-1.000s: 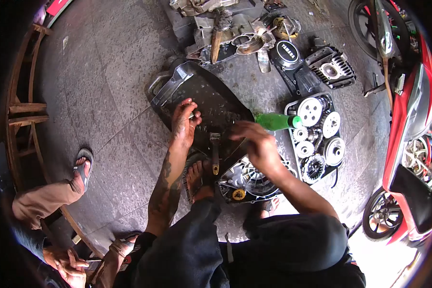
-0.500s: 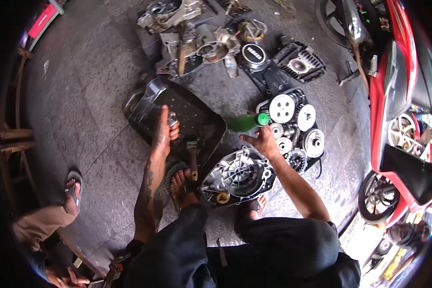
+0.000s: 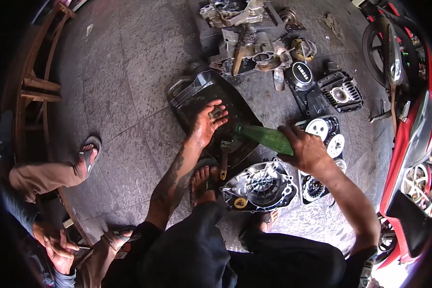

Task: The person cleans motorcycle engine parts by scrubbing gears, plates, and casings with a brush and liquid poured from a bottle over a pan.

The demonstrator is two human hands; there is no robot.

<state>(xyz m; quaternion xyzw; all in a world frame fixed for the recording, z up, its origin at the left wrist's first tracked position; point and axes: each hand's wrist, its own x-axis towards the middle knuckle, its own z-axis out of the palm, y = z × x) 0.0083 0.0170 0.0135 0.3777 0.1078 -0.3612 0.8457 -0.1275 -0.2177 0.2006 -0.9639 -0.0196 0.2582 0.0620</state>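
Observation:
A green bottle (image 3: 266, 137) lies tilted almost flat in the air, its neck pointing left. My right hand (image 3: 308, 150) is wrapped around its base end. On the upturned palm of my left hand (image 3: 207, 126) rests a small metal part (image 3: 216, 114), fingers partly curled about it; its exact kind is unclear. Both are over a black plastic tray (image 3: 240, 98) with dark, wet-looking surfaces. A paintbrush (image 3: 224, 161) leans at the tray's near edge. Whether liquid leaves the bottle cannot be made out.
An engine cover (image 3: 261, 185) stands by my feet, beside a tray of gears (image 3: 318, 127). Farther off are engine casings (image 3: 254, 53), a Yamaha cover (image 3: 302, 74) and a finned cylinder part (image 3: 342, 93). A red motorcycle (image 3: 413, 139) is at right; another person's hands (image 3: 57, 247) are at lower left.
My right hand has taken hold of the green bottle, lifted it and tipped it toward my left hand. My left hand has turned palm up. The camera view has shifted left.

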